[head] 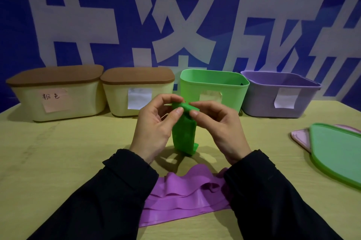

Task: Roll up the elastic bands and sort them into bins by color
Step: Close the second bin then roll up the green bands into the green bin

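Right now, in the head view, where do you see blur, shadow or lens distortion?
Head view: wide-angle bending curves the table edge and leans the bins outward; the fingertips and green band look slightly soft; a soft shadow lies beneath the band; lighting is dim and even, with no strong glare.

Between the hands is a bright green band [183,132]. Below the wrists lies a purple band [183,196]. Beyond the fingers stand two cream bins [58,101] with brown lids [56,75], a green bin [213,83] and a lilac bin [281,95]. The sleeves [109,200] are black.
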Action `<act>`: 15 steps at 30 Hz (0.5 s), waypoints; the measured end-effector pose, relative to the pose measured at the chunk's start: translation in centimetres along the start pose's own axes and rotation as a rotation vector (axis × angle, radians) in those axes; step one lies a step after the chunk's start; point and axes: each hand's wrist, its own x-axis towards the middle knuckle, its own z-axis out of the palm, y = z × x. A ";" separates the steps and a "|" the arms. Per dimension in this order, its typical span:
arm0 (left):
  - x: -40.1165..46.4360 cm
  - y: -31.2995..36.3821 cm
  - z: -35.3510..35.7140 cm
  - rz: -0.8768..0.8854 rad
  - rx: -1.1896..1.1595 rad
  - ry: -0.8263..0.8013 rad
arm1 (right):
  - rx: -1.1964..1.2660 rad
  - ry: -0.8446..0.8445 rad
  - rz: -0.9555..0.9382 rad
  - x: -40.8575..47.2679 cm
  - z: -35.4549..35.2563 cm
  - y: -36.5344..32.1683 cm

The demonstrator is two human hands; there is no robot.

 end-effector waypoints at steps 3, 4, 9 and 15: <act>-0.1 0.0 0.1 0.009 0.022 -0.015 | -0.005 0.030 -0.016 -0.1 0.3 0.3; -0.1 -0.1 0.1 0.000 0.024 -0.008 | -0.020 0.038 -0.036 -0.1 0.3 0.5; -0.1 -0.4 -0.1 -0.074 0.033 0.007 | -0.103 0.058 -0.114 0.2 -0.1 0.9; 0.0 -0.4 0.0 -0.095 -0.001 0.023 | -0.098 0.037 -0.087 0.1 0.1 0.8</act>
